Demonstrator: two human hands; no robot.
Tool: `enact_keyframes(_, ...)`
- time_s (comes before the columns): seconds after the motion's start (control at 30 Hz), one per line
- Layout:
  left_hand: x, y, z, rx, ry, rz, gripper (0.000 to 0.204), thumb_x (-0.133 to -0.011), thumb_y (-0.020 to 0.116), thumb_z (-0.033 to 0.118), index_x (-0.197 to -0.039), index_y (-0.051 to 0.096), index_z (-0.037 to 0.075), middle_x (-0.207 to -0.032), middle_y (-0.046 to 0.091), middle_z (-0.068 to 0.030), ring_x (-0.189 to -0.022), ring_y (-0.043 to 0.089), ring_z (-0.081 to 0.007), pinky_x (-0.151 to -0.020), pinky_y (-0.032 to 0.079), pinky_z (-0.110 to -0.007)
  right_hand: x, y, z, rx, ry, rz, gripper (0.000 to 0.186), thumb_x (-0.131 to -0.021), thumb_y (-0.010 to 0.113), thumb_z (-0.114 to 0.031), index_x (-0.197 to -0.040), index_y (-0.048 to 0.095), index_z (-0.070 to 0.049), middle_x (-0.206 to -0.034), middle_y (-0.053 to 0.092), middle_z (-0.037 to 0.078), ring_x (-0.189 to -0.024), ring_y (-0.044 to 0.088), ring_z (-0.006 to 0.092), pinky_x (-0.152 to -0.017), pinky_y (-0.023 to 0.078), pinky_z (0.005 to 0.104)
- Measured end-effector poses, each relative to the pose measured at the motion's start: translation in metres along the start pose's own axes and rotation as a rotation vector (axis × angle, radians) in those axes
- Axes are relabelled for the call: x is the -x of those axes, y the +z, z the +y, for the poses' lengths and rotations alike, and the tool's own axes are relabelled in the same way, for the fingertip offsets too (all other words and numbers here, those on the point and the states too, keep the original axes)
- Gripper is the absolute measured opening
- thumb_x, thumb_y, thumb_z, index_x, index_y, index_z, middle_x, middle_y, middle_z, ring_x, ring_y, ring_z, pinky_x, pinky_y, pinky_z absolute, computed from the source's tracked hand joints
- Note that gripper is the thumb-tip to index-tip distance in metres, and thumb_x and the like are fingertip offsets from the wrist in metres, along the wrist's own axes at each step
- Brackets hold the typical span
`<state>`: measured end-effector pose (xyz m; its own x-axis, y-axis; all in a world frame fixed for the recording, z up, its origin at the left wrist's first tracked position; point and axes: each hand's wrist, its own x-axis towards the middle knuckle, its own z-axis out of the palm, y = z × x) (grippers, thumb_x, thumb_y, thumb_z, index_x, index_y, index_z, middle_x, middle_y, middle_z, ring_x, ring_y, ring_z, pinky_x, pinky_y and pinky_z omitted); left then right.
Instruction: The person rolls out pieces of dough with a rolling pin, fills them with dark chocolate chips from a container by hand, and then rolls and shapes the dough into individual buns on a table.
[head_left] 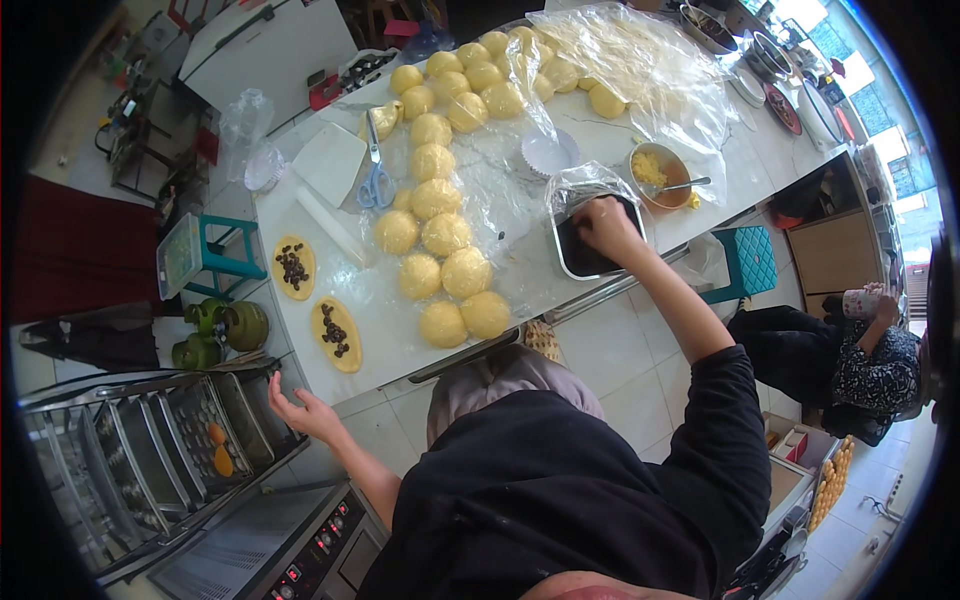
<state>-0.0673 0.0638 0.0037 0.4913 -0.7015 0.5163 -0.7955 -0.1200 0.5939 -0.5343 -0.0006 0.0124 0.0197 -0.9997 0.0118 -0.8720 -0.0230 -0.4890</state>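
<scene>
Tin (pixel 558 238) sits near the front edge of the bench (pixel 385 340), likely for easy reach; right hand (pixel 603 228) dips in, fingers narrow, hold hidden; left hand (pixel 308 410) hangs off-bench, fingers parted, empty.

The right arm (pixel 700 380) reached forward, its dark sleeve (pixel 712 430) ending near the bent elbow, and the bare forearm (pixel 680 295) crossed the near edge of the surface (pixel 385 345). The right hand (pixel 606 228) pointed downward with curled fingers, their tips hidden. The left hand (pixel 308 414) hung loosely spread by the near left corner, its bare wrist (pixel 343 442) raised.
</scene>
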Motion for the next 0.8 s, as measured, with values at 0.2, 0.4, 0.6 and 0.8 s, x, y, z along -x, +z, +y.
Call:
enact_keyframes(0.2,0.02,0.003,-0.004,0.012,-0.038,0.016,0.038,-0.068,0.04,-0.006,-0.102,0.052,0.002,-0.105,0.05,-0.0111,-0.101,0.048,-0.0273,-0.084,0.037,-0.038,0.007,0.017,-0.012,0.107,-0.07,-0.168,0.028,-0.054,0.066,-0.006,-0.081,0.064,0.0,-0.076,0.06,0.02,-0.075,0.059,0.0332,-0.071,0.048,0.0374)
enact_keyframes(0.4,0.033,-0.001,-0.007,-0.03,-0.059,0.034,0.038,-0.066,0.039,-0.007,-0.1,0.054,0.003,-0.104,0.05,-0.0103,-0.1,0.048,-0.0268,-0.083,0.037,-0.038,0.0,0.016,0.001,0.099,-0.075,-0.177,0.035,-0.052,0.068,-0.005,-0.086,0.064,-0.001,-0.076,0.06,0.02,-0.073,0.059,0.0329,-0.068,0.049,0.0347)
enact_keyframes(0.6,0.037,-0.015,-0.016,-0.053,-0.075,0.055,0.038,-0.066,0.039,-0.007,-0.099,0.054,0.004,-0.104,0.051,-0.0099,-0.1,0.048,-0.0267,-0.081,0.037,-0.038,0.003,-0.026,-0.004,-0.363,0.228,-0.37,0.027,-0.063,0.066,0.0,-0.089,0.06,0.005,-0.074,0.062,0.013,-0.072,0.062,0.0163,-0.065,0.05,0.0253)
enact_keyframes(0.8,0.024,-0.004,-0.016,-0.024,-0.117,0.042,0.037,-0.066,0.039,-0.007,-0.099,0.054,0.004,-0.104,0.051,-0.0098,-0.099,0.048,-0.0271,-0.081,0.038,-0.038,0.007,-0.026,0.018,-1.026,0.378,-0.523,0.026,-0.075,0.058,0.001,-0.098,0.052,0.009,-0.085,0.059,0.011,-0.075,0.059,0.0132,-0.066,0.051,0.0232)
